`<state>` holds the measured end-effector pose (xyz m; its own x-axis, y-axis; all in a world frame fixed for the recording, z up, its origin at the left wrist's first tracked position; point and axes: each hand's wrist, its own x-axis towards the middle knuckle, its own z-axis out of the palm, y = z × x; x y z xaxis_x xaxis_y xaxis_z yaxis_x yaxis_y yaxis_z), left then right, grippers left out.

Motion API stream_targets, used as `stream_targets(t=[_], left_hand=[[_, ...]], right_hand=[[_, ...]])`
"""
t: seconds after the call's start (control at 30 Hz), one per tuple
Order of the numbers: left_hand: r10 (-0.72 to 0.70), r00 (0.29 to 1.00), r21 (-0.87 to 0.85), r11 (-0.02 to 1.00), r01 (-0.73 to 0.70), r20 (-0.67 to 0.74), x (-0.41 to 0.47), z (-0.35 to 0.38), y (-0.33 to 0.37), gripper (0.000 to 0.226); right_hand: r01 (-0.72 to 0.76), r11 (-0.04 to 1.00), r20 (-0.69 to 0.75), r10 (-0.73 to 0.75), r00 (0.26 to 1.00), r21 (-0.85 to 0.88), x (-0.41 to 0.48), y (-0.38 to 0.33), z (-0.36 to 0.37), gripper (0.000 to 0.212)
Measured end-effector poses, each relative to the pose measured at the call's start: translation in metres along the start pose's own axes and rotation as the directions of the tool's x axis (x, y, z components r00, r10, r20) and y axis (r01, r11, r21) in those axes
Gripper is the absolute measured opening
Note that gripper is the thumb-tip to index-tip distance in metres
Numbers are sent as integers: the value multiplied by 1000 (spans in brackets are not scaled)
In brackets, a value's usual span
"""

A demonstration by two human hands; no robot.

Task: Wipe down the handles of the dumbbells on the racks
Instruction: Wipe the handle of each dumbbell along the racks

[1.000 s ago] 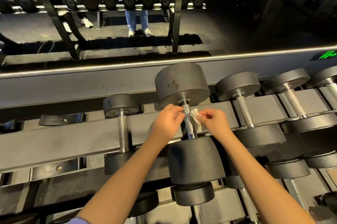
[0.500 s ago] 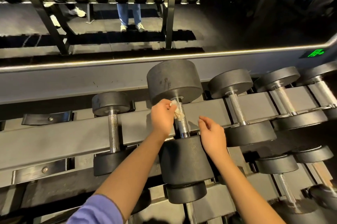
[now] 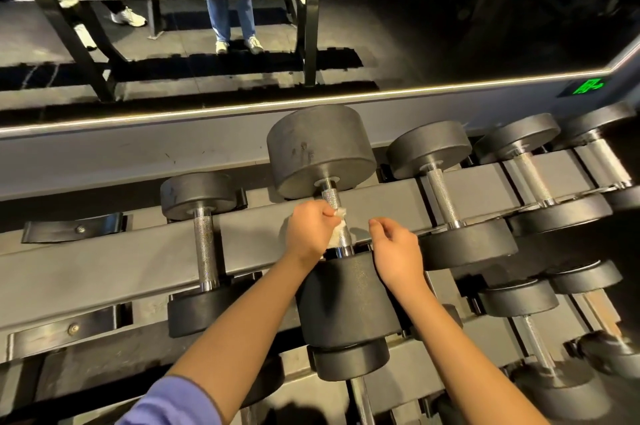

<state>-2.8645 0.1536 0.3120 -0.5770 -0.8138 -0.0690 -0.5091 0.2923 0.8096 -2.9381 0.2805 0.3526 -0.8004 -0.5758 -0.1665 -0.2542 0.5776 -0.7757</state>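
We see dark grey dumbbell heads (image 3: 322, 151), one with little pale specks, and shiny silver handles (image 3: 204, 244) with tiny criss-cross bumps all over them. We also see a white cloth (image 3: 337, 234), a plain grey rack (image 3: 138, 251) and a soft purple sleeve (image 3: 173, 400). We can spot a bright green sign (image 3: 587, 86), blue jeans (image 3: 230, 17) and white shoes (image 3: 221, 46).

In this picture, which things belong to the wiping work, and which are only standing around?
For the job: left hand gripping the white wipe; big dumbbell's handle; right hand, holding nothing; rack.
Just around: empty cradle; green sign; reflected legs in the mirror.
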Motion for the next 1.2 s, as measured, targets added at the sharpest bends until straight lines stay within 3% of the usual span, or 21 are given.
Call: stream_targets(t=[0.1,0.17,0.27,0.37,0.43,0.6,0.77,0.87,0.97,1.2], left_hand=[[-54,995,-38,998,51,-85,13,-8,-1,6],[-91,994,-58,994,88,-60,19,-11,1,11],[-181,981,-39,982,184,76,20,-9,-4,26],[-227,940,-38,969,244,254,13,-6,-14,22],[-228,929,21,972,232,291,10,-6,-15,24],[-186,981,18,982,186,47,14,-4,-3,25],[-173,983,-76,983,169,-57,24,-4,13,22],[-109,991,34,993,112,-80,26,-3,16,30],[-33,999,165,986,34,-7,24,-3,17,24],[54,996,415,906,-79,72,10,8,25,30]], right_hand=[[-7,1000,-3,7,1000,23,0,-1,0,27],[-4,999,-8,4,1000,33,0,-1,0,25],[3,999,-5,-3,1000,38,-1,-1,0,24],[7,999,-16,-6,1000,33,-1,-1,1,27],[10,1000,-18,-10,1000,27,-1,0,0,25],[-16,995,-3,16,1000,-100,1,4,4,33],[34,977,-40,-43,998,-210,-11,12,8,41],[26,978,-38,-35,999,-205,-12,12,7,42],[18,981,-38,-26,999,-196,-11,12,7,41],[3,989,-76,-14,997,-147,-13,13,9,41]])
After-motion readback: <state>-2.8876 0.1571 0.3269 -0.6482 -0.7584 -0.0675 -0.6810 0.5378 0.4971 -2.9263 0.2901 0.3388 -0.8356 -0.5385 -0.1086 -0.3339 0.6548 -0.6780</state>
